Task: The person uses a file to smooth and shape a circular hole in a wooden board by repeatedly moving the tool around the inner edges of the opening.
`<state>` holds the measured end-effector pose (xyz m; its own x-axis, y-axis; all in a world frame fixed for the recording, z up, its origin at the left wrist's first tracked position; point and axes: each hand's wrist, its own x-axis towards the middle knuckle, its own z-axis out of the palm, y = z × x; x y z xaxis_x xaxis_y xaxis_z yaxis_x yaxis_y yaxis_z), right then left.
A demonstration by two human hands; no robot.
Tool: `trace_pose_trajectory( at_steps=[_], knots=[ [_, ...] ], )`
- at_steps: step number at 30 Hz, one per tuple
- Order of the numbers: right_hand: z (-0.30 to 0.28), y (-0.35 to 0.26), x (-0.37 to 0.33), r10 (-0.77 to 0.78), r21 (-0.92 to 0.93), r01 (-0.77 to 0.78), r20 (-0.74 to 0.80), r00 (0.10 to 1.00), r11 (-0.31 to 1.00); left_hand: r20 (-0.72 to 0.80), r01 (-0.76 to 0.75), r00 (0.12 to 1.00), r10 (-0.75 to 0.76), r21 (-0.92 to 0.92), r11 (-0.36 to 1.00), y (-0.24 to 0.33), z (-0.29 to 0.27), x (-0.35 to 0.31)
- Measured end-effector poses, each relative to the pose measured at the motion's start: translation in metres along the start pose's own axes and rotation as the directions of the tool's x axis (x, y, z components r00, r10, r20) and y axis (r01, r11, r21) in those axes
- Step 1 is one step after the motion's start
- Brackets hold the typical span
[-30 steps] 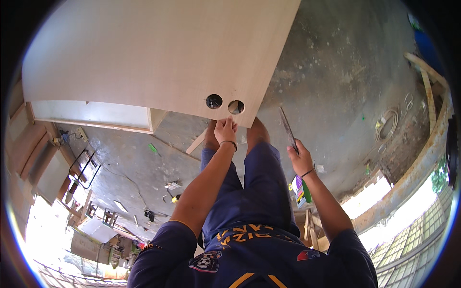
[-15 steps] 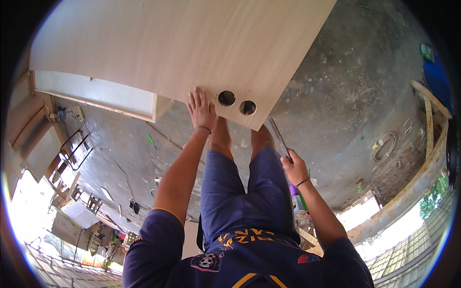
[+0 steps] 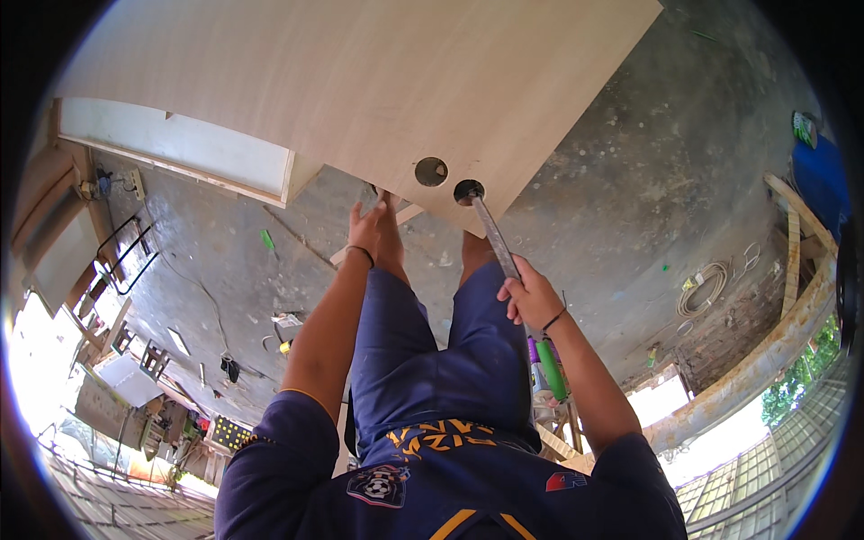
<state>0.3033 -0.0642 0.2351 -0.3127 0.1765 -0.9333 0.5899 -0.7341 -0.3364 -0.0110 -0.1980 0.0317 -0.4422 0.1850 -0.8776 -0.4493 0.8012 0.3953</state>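
A long flat metal file (image 3: 493,227) with a green handle (image 3: 551,371) is gripped partway along by my right hand (image 3: 533,295), its fingers closed around it. The file's far end is at the right one of two round holes cut near the corner of a large pale wood panel (image 3: 360,81). How far the tip goes into the hole I cannot tell. Beside the left hole (image 3: 431,172), just off the panel's near edge, my left hand (image 3: 364,225) is held with its fingers apart and nothing visible in them.
Under the panel at left shows a white-lined wooden frame (image 3: 180,148). A black metal frame (image 3: 126,256) stands on the grey concrete floor (image 3: 621,171). At right lie a coiled cable (image 3: 705,288) and wooden pieces (image 3: 792,256). My legs are below the panel's corner.
The file has moved left and up, from beside the panel to the right hole. My left hand has come off the panel's surface. The view has shifted slightly.
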Motion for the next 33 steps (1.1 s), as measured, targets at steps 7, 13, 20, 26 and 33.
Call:
trace_pose_trajectory(
  at_steps=[7,13,20,26,33],
  knots=[
    [0.053,-0.066,0.097,0.119,0.45,-0.144,0.083,0.989,0.881,0.404,0.264,0.914,0.031,-0.652,0.711,0.064,0.027,0.048],
    [0.088,-0.11,0.147,0.255,0.631,-0.217,0.032,0.966,0.745,0.393,0.264,0.918,0.055,-0.707,0.656,0.064,0.036,0.055],
    [0.108,-0.103,0.193,0.184,-0.614,-0.283,-0.22,0.958,0.737,0.41,0.318,0.912,-0.004,-0.7,0.639,0.067,0.033,0.057],
    [0.094,-0.066,0.123,0.028,-0.681,-0.19,-0.242,0.97,0.707,0.541,0.546,0.834,-0.111,-0.78,0.306,0.059,0.018,0.063],
    [0.089,-0.024,0.042,0.015,-0.484,-0.149,-0.269,0.963,0.862,0.799,0.725,0.552,0.238,-0.601,0.336,0.037,0.034,0.108]
  ],
)
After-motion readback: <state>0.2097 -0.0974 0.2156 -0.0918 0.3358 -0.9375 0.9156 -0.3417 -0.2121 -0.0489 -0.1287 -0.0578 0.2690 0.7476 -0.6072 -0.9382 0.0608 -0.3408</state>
